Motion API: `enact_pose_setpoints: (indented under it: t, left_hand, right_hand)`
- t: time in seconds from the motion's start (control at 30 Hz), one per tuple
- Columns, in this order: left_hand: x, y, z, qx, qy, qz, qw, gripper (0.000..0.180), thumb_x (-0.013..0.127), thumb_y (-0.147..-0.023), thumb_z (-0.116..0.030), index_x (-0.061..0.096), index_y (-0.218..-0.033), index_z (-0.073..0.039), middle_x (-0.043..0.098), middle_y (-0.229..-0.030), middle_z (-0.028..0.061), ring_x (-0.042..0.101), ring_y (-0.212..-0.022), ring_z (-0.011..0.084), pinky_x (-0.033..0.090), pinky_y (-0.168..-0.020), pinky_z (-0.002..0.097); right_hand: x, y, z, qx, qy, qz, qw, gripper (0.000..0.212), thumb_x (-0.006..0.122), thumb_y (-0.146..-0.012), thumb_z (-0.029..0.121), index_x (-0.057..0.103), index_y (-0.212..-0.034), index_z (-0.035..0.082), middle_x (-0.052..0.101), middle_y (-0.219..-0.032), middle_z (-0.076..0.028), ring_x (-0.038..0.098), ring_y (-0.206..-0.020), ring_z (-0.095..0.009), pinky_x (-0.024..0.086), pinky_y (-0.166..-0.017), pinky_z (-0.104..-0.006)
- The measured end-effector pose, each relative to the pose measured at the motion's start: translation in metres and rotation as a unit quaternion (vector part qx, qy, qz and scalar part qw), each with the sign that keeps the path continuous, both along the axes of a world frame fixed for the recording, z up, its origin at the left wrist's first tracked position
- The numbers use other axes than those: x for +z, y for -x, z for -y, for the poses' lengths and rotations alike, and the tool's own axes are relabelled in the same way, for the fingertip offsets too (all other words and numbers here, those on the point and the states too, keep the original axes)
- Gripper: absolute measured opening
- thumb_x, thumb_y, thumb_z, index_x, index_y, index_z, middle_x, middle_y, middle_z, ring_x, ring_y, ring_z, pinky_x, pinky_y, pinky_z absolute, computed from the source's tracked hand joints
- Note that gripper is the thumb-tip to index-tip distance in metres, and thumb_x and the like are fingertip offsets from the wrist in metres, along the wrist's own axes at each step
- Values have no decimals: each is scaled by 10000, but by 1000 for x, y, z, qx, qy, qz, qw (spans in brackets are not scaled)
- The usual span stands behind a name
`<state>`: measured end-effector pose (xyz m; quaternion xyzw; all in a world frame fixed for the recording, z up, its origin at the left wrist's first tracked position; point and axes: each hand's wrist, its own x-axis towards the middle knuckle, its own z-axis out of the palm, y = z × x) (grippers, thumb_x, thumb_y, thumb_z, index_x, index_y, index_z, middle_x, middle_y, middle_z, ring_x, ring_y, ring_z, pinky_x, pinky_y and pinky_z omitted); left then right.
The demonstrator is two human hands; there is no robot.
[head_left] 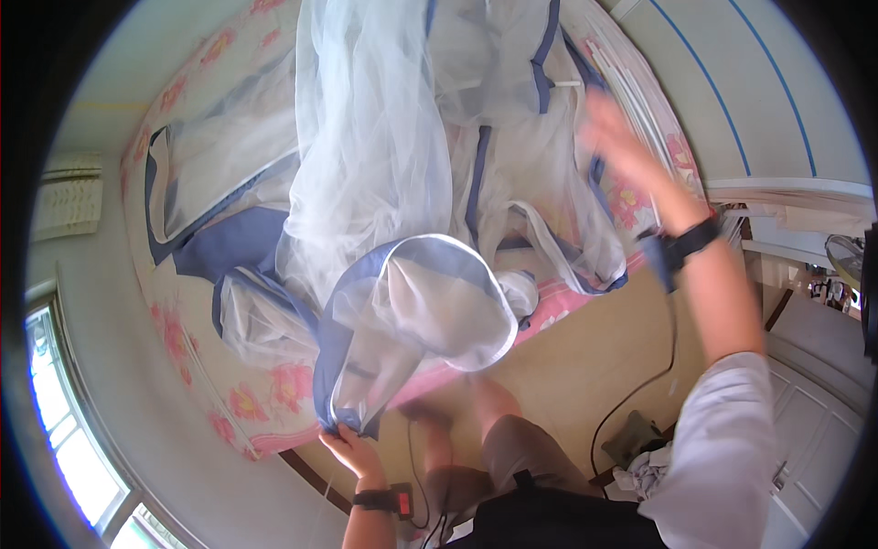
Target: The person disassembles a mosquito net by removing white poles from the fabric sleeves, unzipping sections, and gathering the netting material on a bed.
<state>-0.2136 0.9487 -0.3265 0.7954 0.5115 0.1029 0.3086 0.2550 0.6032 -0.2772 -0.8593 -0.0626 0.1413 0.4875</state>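
Observation:
A white mosquito net (366,137) with blue fabric borders lies in loose folds across the bed. At the bed's near edge my left hand (347,450) is closed on the net's blue border. From there a round, white-piped flap of the net (448,302) stands up and hangs over the bedside. My right hand (617,137), smeared by motion, is raised over the right side of the net. Its fingers look stretched out and apart, with nothing seen in them. A short white rod (567,84) shows close to its fingertips.
Under the net is a bed (169,320) with a pink floral sheet. Long white poles (631,82) lie along its right edge. A dark cable (640,393) runs down on the right, near a bundle of cloth (645,471) on the floor. A window (78,439) is at left.

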Motion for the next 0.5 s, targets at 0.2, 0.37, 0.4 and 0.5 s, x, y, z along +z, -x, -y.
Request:
enact_pose_setpoints:
  t: [0.2, 0.37, 0.4, 0.5]
  left_hand:
    - [9, -4, 14, -12, 32, 17, 999, 291, 438, -907, -127, 386, -1132, 51, 478, -962, 135, 443, -868, 198, 374, -811, 311]
    - [21, -17, 25, -37, 104, -12, 994, 286, 435, -917, -137, 420, -1124, 59, 501, -986, 129, 453, -878, 196, 377, -811, 306]
    - [22, -23, 24, -56, 85, 3, 995, 286, 435, -917, -137, 420, -1124, 59, 501, -986, 129, 453, -878, 196, 377, -811, 306]
    - [27, -39, 19, -80, -19, 73, 994, 282, 413, -929, -151, 427, -1117, 58, 512, -1009, 147, 461, -887, 216, 371, -838, 325]
  right_hand:
    - [-171, 233, -35, -20, 51, -341, 939, 853, 681, -720, 261, 193, -1369, -2, 497, -1172, -205, 549, -956, -275, 448, -807, -357]
    - [-181, 273, -102, -33, -116, -268, 956, 298, 503, -777, 107, 522, -1052, -7, 579, -737, -61, 549, -625, -160, 430, -583, -306]
    - [-171, 264, -108, -39, -158, -141, 977, 203, 453, -780, 77, 576, -916, -10, 552, -634, -30, 529, -574, -133, 410, -544, -295]
    - [-130, 202, -101, -98, -193, -206, 954, 211, 451, -793, 109, 591, -911, 4, 573, -714, -32, 508, -608, -116, 397, -545, -275]
